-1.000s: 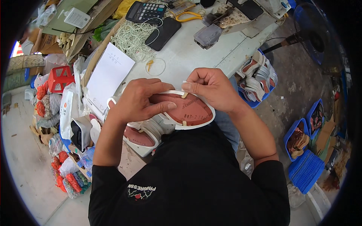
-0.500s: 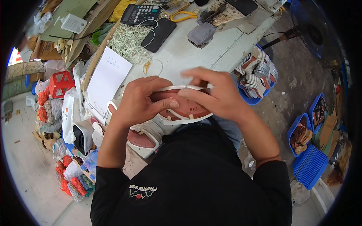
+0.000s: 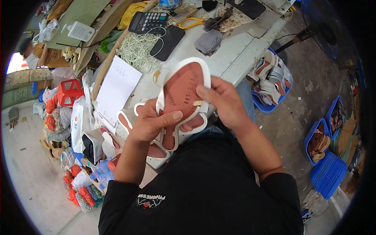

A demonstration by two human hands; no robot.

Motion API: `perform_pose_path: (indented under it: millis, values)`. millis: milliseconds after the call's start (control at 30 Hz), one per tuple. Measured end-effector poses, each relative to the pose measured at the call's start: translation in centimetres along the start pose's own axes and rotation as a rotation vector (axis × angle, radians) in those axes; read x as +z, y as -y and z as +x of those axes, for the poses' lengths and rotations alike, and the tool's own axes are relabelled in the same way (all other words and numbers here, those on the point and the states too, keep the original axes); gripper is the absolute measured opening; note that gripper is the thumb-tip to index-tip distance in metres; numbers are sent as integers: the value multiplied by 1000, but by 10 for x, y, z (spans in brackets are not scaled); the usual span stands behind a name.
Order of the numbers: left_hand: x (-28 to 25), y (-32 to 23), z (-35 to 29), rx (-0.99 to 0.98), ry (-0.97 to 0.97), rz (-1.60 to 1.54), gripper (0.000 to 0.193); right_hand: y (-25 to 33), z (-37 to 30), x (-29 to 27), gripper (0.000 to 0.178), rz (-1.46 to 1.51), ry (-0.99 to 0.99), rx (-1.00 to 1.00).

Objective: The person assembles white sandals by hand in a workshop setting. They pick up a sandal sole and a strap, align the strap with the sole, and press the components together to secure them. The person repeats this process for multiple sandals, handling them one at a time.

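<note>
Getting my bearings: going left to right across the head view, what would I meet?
Red stool → paper → left hand → held sole → right hand → blue basket of soles → blue tray stack.

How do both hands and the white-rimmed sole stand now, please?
Left hand gripping white-rimmed sole, thumb on its reddish face. Right hand at its right edge. More soles near left hand.

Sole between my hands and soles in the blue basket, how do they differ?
The held sole is in your left hand and right hand; the piled soles are untouched. The held sole shows most of its face; the piled soles overlap in stacks. Both show reddish-brown and white.
</note>
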State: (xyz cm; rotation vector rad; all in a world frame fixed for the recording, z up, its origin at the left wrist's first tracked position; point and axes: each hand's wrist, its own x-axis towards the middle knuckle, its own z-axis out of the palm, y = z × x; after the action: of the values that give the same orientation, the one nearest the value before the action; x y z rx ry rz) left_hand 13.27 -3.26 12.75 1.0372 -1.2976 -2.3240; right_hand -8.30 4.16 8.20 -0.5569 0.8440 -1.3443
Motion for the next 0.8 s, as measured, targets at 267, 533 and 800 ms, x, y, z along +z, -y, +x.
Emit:
perform_pose_path:
  millis: [267,533,800]
  values:
    - [14,-4,1,126,-97,-81,35,3,-28,-8,24,-140,135,-122]
    - [37,-18,-8,368,-109,414,27,46,-27,-4,23,-954,90,-659]
    - [39,-9,2,490,-241,685,20,38,-30,6,19,-875,103,-415]
